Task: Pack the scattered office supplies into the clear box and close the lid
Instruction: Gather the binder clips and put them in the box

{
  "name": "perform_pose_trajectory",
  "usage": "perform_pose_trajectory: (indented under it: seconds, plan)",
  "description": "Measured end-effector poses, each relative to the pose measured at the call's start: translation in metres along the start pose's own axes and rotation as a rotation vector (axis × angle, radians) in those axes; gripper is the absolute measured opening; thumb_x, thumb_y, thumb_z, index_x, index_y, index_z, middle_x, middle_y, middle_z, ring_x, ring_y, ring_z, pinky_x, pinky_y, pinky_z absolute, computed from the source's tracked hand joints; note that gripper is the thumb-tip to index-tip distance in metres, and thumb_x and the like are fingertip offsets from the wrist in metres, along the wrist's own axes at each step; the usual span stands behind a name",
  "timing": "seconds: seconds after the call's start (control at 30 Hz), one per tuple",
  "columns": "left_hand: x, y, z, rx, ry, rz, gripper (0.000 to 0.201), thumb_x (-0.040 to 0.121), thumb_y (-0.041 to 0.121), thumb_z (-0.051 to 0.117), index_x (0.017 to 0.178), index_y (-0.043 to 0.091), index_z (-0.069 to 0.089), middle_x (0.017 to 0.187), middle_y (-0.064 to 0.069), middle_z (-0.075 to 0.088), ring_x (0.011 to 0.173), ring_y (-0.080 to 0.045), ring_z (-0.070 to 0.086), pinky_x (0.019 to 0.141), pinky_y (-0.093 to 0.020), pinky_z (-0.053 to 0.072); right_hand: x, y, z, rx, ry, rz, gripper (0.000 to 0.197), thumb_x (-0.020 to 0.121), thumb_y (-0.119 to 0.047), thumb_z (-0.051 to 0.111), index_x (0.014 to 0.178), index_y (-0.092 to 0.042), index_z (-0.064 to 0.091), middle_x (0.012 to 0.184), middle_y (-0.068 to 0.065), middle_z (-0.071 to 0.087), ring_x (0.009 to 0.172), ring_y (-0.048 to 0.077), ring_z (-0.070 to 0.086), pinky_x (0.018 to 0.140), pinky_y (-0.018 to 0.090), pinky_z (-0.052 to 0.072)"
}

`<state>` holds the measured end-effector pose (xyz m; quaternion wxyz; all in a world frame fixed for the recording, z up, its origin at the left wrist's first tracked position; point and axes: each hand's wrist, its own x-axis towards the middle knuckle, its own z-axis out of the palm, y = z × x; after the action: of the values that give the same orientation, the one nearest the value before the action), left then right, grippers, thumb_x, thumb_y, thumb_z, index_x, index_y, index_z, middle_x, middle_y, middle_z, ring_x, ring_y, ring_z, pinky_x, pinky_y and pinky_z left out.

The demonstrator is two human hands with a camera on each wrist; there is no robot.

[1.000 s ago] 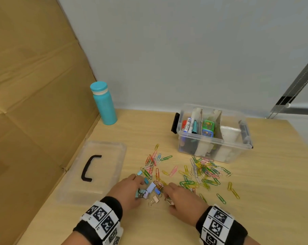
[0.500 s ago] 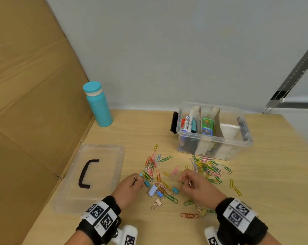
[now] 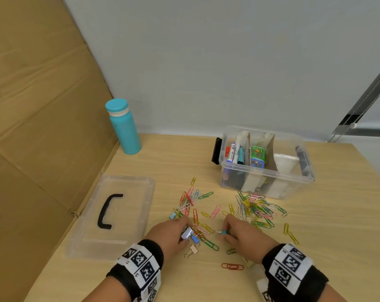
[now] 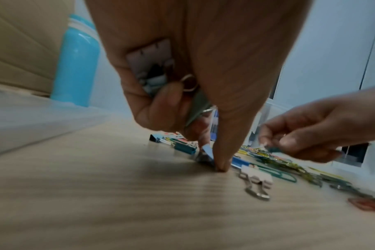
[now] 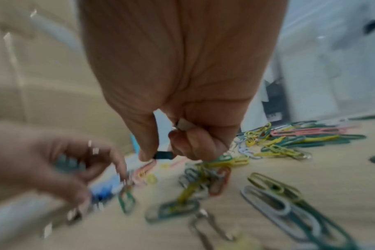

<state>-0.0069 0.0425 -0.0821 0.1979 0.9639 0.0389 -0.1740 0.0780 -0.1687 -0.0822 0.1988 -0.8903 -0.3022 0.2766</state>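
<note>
Gathering step: left hand (image 3: 172,233) gripped binder clips (image 4: 149,67) in curled fingers, right hand (image 3: 242,235) pinched 1 teal clip (image 3: 223,232) by the scattered paperclips (image 3: 257,209); next likely carrying both to the clear box (image 3: 265,182).

From my remote view, blur smears the clips (image 5: 206,179) beneath my right hand's fingertips (image 5: 195,143); their count is unreadable.

Paper clips (image 3: 253,209) are littering the table (image 3: 337,225) between hands and clear box (image 3: 265,184); bare wood is lying open right of them.
</note>
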Motion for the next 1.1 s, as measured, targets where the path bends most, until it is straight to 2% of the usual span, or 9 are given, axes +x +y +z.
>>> perform_pose_trajectory:
  seconds: [0.17,0.27,0.4,0.5,0.57,0.63,0.7,0.93,1.1]
  plan:
    - [0.000,0.004,-0.007,0.059,-0.031,-0.013,0.042,0.089,0.035,0.055,0.129,0.026,0.043,0.106,0.001,0.061,0.096,-0.021,0.060,0.073,-0.027,0.042,-0.032,0.010,-0.057,0.256,0.087,0.007,0.011,0.092,-0.041,0.053,0.093,-0.030,0.053,0.082,0.006,0.062,0.063,0.011,0.052,0.062,0.030,0.046]
    - [-0.002,0.006,-0.017,0.019,0.012,-0.026,0.042,0.089,0.040,0.055,0.126,0.023,0.046,0.115,0.001,0.060,0.095,-0.016,0.058,0.079,-0.026,0.045,-0.037,0.015,-0.114,0.369,0.274,0.037,0.014,0.093,-0.034,0.055,0.097,-0.020,0.056,0.069,-0.010,0.053,0.050,-0.004,0.047,0.055,0.019,0.036]
    - [-0.007,0.011,-0.028,0.011,0.092,-0.054,0.040,0.090,0.040,0.055,0.125,0.023,0.047,0.086,0.010,0.052,0.074,-0.007,0.051,0.061,-0.016,0.039,-0.010,0.036,-0.183,0.280,0.561,0.155,0.024,0.091,-0.036,0.058,0.099,-0.013,0.056,0.079,-0.001,0.055,0.064,0.010,0.049,0.060,0.029,0.039]
    - [-0.011,0.020,-0.033,-0.005,0.117,-0.085,0.041,0.089,0.045,0.056,0.123,0.025,0.046,0.069,0.012,0.037,0.058,-0.003,0.037,0.050,-0.015,0.029,0.022,0.048,-0.216,0.226,0.545,0.271,0.021,0.092,-0.027,0.059,0.090,-0.006,0.057,0.077,0.010,0.056,0.063,0.021,0.051,0.060,0.031,0.044]
    - [-0.014,0.027,-0.035,-0.032,0.124,-0.092,0.041,0.088,0.046,0.058,0.122,0.027,0.047,0.068,0.012,0.037,0.057,-0.003,0.036,0.050,-0.016,0.029,0.043,0.058,-0.229,0.231,0.494,0.329,0.026,0.092,-0.021,0.058,0.104,0.001,0.060,0.088,0.018,0.061,0.077,0.028,0.061,0.077,0.038,0.053]
    - [-0.017,0.034,-0.035,-0.076,0.131,-0.092,0.039,0.086,0.048,0.058,0.119,0.029,0.048,0.069,0.012,0.040,0.057,-0.003,0.037,0.050,-0.016,0.029,0.055,0.067,-0.233,0.176,0.436,0.385,0.043,0.093,-0.021,0.055,0.126,0.006,0.050,0.116,0.023,0.061,0.105,0.034,0.061,0.100,0.042,0.045]
    - [-0.020,0.039,-0.035,-0.113,0.146,-0.090,0.036,0.085,0.050,0.059,0.115,0.032,0.048,0.070,0.012,0.041,0.059,-0.003,0.038,0.052,-0.016,0.031,0.054,0.071,-0.229,0.090,0.447,0.381,0.048,0.095,-0.020,0.050,0.137,0.001,0.042,0.138,0.020,0.049,0.126,0.034,0.048,0.107,0.037,0.036]
    - [-0.011,0.086,-0.051,-0.177,0.190,0.023,0.028,0.084,0.052,0.059,0.105,0.039,0.046,0.072,0.009,0.046,0.060,-0.006,0.039,0.055,-0.017,0.031,-0.001,0.113,-0.158,-0.171,0.687,0.206,0.049,0.097,-0.028,0.039,0.141,-0.007,0.037,0.144,0.014,0.042,0.129,0.031,0.041,0.108,0.041,0.036]
    - [0.037,0.165,-0.088,0.021,0.212,0.160,0.037,0.087,0.055,0.053,0.110,0.027,0.050,0.077,0.012,0.047,0.070,-0.008,0.045,0.062,-0.020,0.035,-0.005,0.128,-0.123,0.063,0.742,0.109,0.056,0.100,-0.036,0.023,0.149,-0.009,0.020,0.150,0.010,0.034,0.135,0.023,0.034,0.111,0.034,0.030]
